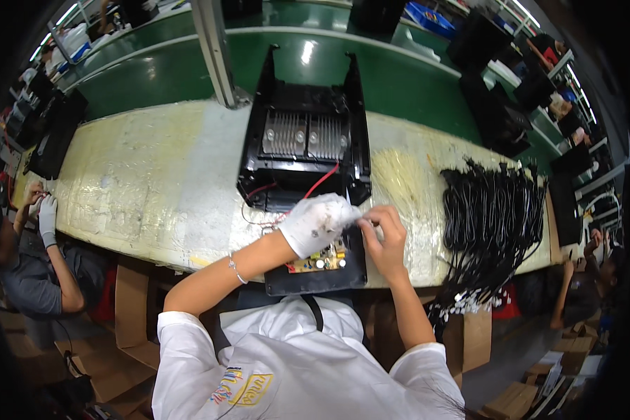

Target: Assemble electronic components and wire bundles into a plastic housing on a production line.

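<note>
While the yellow circuit board (320,260) sits in the black plastic housing (304,150) at the bench's near edge, the white-gloved left hand (316,224) and bare right hand (385,231) pinch something small above it, too small to tell. Black cable bundles (493,210) lie right; pale zip ties (399,178) between.

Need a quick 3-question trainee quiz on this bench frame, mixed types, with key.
1. True or false: the left hand wears a white glove.
2. What lies on the bench right of the black housing? A) bundle of black cables B) stack of green boxes C) row of glass bottles
3. Fill in: the circuit board beneath the hands is ____ in colour.

Key:
1. True; the right hand is bare.
2. A, the black cables.
3. Yellow.
</note>
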The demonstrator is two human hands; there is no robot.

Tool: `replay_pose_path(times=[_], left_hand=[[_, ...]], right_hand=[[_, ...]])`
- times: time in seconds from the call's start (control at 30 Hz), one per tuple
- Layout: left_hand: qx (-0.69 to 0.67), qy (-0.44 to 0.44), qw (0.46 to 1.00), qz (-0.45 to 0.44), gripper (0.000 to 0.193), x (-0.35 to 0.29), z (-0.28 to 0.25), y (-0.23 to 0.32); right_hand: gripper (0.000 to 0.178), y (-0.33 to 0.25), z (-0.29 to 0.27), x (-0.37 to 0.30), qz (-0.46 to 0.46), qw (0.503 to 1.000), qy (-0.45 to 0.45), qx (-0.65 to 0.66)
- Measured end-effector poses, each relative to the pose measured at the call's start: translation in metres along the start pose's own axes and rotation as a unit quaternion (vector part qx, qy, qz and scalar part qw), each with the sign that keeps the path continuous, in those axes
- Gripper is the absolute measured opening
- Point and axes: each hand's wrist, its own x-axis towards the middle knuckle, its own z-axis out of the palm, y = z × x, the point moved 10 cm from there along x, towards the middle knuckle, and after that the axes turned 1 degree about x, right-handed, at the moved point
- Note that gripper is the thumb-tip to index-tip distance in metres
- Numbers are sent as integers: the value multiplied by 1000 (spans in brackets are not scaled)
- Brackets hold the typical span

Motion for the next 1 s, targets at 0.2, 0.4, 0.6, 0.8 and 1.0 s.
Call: replay_pose_path(times=[0.2,0.4,0.6,0.8,1.0], left_hand=[[38,51,998,5,18,4,-14,13],[108,84,990,37,20,7,-12,25],[21,32,994,-97,21,3,-4,-8],[-200,-13,901,-385,51,-18,33,-62],[-211,-21,893,-397,39,-14,28,-68]], right_hand=[[6,23,7,-2,115,976,-45,181],[2,16,0,8,77,986,-76,125],[3,20,-23,4,78,996,-37,12],[7,23,-8,-2,57,990,-126,9],[16,2,22,18,-82,967,-227,-80]])
